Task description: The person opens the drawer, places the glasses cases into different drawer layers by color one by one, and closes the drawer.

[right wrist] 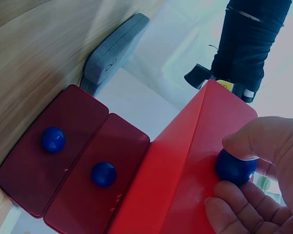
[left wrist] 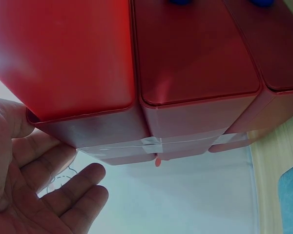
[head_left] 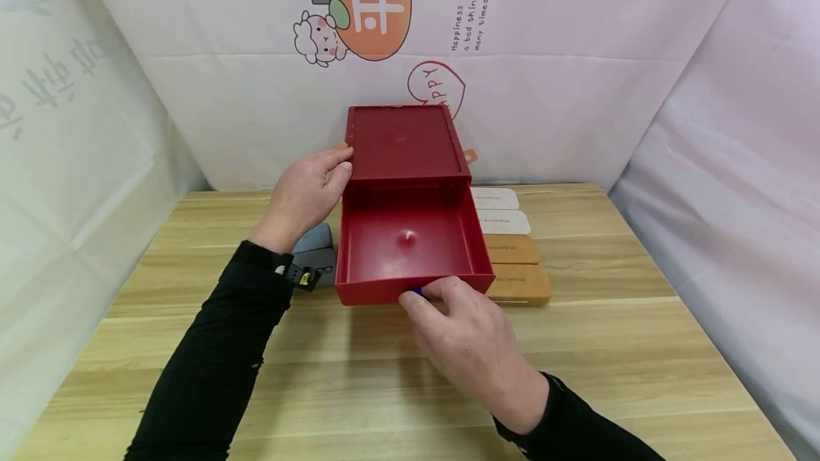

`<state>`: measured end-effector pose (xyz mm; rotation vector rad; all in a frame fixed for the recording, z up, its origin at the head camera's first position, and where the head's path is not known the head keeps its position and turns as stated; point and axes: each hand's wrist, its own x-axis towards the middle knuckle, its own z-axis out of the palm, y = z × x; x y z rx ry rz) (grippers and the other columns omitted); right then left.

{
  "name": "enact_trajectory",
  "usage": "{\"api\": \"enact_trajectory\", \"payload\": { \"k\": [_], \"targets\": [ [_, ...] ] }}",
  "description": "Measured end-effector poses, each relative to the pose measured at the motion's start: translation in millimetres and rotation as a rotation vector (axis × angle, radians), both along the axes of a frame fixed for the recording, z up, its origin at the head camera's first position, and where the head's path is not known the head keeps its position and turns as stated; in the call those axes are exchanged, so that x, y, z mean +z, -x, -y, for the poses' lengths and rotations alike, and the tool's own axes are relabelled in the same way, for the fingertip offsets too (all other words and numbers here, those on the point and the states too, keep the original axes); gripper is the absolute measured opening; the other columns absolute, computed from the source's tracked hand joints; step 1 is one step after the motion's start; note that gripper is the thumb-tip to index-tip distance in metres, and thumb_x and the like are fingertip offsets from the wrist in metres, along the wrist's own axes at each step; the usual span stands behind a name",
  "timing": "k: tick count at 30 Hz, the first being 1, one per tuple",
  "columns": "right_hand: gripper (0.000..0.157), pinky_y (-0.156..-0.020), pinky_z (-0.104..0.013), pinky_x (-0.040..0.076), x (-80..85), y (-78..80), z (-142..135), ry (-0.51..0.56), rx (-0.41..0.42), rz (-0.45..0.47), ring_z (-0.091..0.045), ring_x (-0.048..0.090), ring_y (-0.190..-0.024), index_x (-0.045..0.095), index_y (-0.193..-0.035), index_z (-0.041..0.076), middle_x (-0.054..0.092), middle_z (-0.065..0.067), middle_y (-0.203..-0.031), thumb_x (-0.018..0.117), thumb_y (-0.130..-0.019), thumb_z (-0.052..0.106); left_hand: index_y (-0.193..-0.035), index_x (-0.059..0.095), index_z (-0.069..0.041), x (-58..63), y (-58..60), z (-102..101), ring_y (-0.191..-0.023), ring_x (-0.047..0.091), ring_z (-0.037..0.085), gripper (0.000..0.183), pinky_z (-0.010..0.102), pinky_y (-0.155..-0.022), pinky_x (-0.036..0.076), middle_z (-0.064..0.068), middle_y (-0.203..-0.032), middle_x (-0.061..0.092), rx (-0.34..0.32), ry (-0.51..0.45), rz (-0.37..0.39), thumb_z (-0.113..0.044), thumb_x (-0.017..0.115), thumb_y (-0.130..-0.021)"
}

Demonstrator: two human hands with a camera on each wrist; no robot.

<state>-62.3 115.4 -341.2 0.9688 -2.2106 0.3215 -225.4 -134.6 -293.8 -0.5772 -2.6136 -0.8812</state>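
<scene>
The right grip (head_left: pixel 474 347) pinches the blue knob (right wrist: pixel 234 166) on the pulled-out drawer (head_left: pixel 384 237); the left grip (head_left: pixel 306 194), loosely spread, touches the red cabinet (head_left: pixel 403 141).

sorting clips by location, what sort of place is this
Probably a tabletop filming setup, perhaps indoors: a wood-look table, printed white sheets behind it, and a red drawer unit.

a dark red cabinet (head_left: pixel 405 148) stands upright on the table (head_left: pixel 615 361), clear tape (left wrist: pixel 180 142) along its side, the left hand (head_left: pixel 306 194) touching its edge; its brighter red top drawer (head_left: pixel 384 233) is pulled far out, the right hand (head_left: pixel 470 347) pinching the round blue knob (right wrist: pixel 234 168); the middle drawer (right wrist: pixel 122 146) and bottom drawer (right wrist: pixel 34 180) sit closed, both with matching knobs
</scene>
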Motion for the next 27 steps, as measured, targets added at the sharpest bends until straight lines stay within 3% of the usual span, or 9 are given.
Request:
{"api": "enact_trajectory", "payload": {
  "k": [27],
  "targets": [
    [0.033, -0.075, -0.032, 0.059, -1.1, -0.1, -1.9, 0.005, 0.001, -0.013, -0.019, 0.060, -0.086, 0.068, -0.114, 0.014, 0.064, -0.010, -0.101, 0.074, -0.082, 0.021, -0.144, 0.051, -0.012, -0.7, 1.8, -0.7, -0.136, 0.041, 0.016, 0.055, 0.040, -0.110, 0.038, 0.005, -0.149, 0.048, 0.004, 0.022, -0.006, -0.044, 0.035, -0.103]
  ]
}}
